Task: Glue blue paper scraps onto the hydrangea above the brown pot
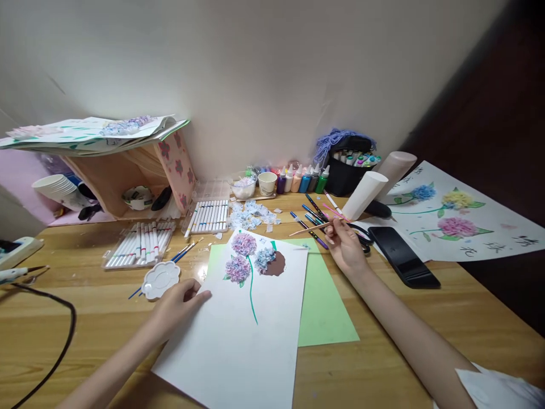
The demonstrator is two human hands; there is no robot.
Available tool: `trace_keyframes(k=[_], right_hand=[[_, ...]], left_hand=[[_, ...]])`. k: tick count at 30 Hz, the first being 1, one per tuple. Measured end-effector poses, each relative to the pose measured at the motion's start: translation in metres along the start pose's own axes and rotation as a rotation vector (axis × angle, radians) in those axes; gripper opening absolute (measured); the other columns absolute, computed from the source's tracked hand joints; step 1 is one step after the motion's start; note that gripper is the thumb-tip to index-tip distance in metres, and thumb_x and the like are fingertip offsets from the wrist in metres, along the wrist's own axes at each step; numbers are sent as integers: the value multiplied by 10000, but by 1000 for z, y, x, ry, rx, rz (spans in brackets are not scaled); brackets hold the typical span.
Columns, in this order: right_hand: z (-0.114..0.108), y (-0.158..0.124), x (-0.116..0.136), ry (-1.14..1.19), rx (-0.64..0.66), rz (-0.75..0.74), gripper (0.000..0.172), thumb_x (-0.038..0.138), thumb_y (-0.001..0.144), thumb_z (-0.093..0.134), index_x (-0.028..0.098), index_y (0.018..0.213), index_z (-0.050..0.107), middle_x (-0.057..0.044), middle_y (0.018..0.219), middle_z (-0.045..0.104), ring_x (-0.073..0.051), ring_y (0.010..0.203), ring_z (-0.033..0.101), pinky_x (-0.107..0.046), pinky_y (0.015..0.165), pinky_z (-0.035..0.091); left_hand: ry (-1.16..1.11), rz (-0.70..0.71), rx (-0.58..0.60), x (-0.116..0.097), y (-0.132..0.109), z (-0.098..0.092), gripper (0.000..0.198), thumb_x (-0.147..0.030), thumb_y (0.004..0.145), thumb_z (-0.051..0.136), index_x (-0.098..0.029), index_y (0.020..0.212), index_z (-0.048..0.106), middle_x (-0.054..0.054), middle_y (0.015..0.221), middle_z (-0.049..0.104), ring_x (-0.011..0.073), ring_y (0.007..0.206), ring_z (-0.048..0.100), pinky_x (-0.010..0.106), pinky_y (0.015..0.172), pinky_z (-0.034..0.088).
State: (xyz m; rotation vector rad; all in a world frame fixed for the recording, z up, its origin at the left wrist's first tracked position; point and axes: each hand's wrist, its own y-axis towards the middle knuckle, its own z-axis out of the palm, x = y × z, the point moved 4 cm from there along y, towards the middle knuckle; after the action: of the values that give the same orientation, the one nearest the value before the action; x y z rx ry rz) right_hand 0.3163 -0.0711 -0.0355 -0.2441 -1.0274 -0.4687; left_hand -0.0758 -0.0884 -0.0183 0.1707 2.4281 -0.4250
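My left hand (183, 302) grips the left edge of a white sheet of paper (221, 352), its thumb lying on top. The sheet carries two purple-pink paper-petal flower heads (244, 244), a drawn green stem (251, 289) and leaves. Blue petals (264, 260) cover the left part of a round brown patch (275, 265). In my right hand (346, 244), fingers closed, is a thin wooden stick (310, 229) pointing left, above the table beyond the sheet's right edge. Loose pale-blue petals (251, 215) lie in a heap behind the sheet.
Green paper (326, 318) lies under the sheet. Marker boxes (138, 244), a white palette (160, 280) and brushes stand left. Paint bottles (304, 180), a paper cup (267, 183) and a bowl (243, 187) line the wall. Right are pens, scissors (361, 234), a phone (402, 255) and a finished flower picture (498, 218).
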Motion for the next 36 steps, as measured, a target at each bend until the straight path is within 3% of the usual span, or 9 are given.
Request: trace_keyframes(k=[6,10,13,15,18,23,26,31,36], right_hand=[[-19,11,24,-185,-88,-196,379,562,717,654,198,731,548,75,436,473,-58,360,359,-177,335,222],[-20,9,28,-451,-63,-335,354,553,813,552,204,756,536,66,430,494,-81,386,437,-189,394,286],[-16,6,24,-573,-4,-351,337,534,848,513,205,778,541,64,466,508,-96,428,492,-204,449,346],[-13,5,20,-609,23,-346,330,519,861,501,203,776,540,65,472,514,-99,432,497,-213,480,374],[-13,4,16,-623,35,-336,324,512,865,498,202,782,542,66,472,517,-101,433,498,-214,478,369],[-17,6,12,-618,35,-313,346,540,855,494,205,777,533,61,462,525,-107,414,494,-216,432,328],[-18,6,11,-608,37,-298,346,545,851,496,210,765,525,55,465,538,-114,413,506,-224,428,335],[-16,5,10,-592,44,-283,322,522,863,491,213,776,514,62,463,526,-111,418,501,-227,441,350],[-14,-1,20,-505,-19,-317,330,527,871,477,209,789,509,63,472,528,-89,418,469,-207,436,340]], left_hand=[[-235,-102,-59,16,-28,18,524,-716,719,484,-197,673,426,-49,569,364,129,549,366,236,514,288],[6,-91,-55,17,-36,11,476,-667,786,441,-197,730,501,-6,620,496,182,604,480,269,562,348],[363,-18,-255,-13,-24,-7,389,-558,843,423,-195,831,560,68,793,608,254,725,557,318,614,376],[458,248,-362,-55,-7,-5,339,-474,880,403,-184,853,576,100,912,609,274,861,563,339,694,402],[407,510,-181,-120,31,30,254,-324,905,407,-185,848,611,80,906,617,228,860,572,321,726,429],[388,545,-17,-188,98,99,183,-198,842,498,-135,880,666,129,953,645,252,940,580,322,734,445],[374,520,38,-197,120,119,124,-181,770,576,-134,803,685,128,898,679,251,887,609,304,690,453],[332,512,95,-196,124,129,142,-156,747,557,-148,749,698,96,816,709,218,782,629,289,659,452],[263,508,114,-198,121,114,161,-161,746,536,-134,760,695,96,826,712,206,774,630,278,665,448]])
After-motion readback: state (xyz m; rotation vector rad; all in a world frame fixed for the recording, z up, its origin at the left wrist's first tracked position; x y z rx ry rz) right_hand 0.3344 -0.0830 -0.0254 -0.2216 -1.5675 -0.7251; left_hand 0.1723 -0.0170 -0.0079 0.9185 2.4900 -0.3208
